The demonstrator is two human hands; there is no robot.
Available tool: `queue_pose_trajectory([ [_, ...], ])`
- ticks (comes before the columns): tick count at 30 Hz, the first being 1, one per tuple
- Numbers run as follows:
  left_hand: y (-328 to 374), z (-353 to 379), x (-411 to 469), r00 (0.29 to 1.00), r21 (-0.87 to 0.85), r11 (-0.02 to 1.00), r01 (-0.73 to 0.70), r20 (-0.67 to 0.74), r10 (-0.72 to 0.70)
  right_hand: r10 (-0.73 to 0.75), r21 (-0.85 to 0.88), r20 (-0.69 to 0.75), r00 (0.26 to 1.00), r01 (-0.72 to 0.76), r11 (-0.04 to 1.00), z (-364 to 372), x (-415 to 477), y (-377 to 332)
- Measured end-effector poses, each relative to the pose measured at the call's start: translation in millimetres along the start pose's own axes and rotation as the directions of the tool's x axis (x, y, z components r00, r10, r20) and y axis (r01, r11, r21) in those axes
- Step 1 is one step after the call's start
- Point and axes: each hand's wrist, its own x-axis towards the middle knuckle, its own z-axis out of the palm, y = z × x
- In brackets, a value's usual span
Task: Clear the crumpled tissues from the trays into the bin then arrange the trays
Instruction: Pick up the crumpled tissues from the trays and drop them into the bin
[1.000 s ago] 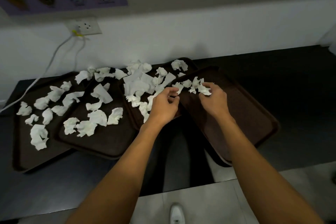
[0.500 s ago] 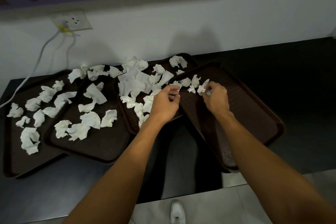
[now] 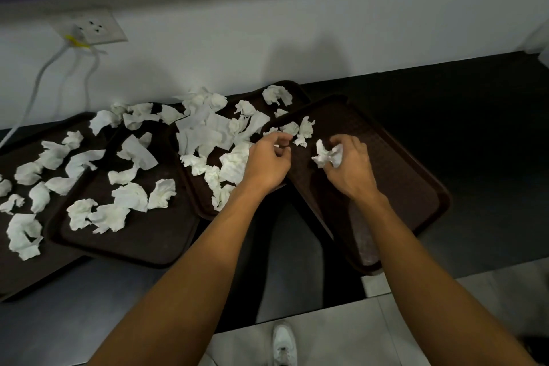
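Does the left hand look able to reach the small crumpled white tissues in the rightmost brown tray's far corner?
Probably yes: the left hand hovers just beside the small crumpled white tissues, with nothing lying between.

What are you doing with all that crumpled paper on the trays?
A person is clearing up crumpled tissues. The right hand grips a wad of tissue over the rightmost tray, where only a few pieces lie at the far corner. The left hand is curled beside them; whether it holds anything is unclear. The other trays are covered in tissues.
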Motion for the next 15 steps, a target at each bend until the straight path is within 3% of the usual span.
queue_pose_trajectory([
  [3, 2, 7, 15, 0.998, 0.11, 0.992, -0.059, 0.006, 0.059, -0.046, -0.085, 0.11, 0.993, 0.056, 0.995, 4, 4, -6],
  [7, 2, 16, 42, 0.986, 0.312, 0.935, -0.167, 0.037, 0.163, -0.092, -0.138, 0.129, 0.987, 0.109, 0.984, 17, 5, 0],
  [11, 3, 27, 72, 0.957, 0.527, 0.8, -0.287, 0.116, 0.268, -0.098, -0.048, 0.038, 0.994, 0.1, 0.994, 20, -1, 9],
  [15, 5, 39, 95, 0.937, 0.692, 0.631, -0.35, 0.263, 0.231, -0.065, 0.001, -0.021, 0.998, 0.065, 0.998, 12, -11, 11],
])
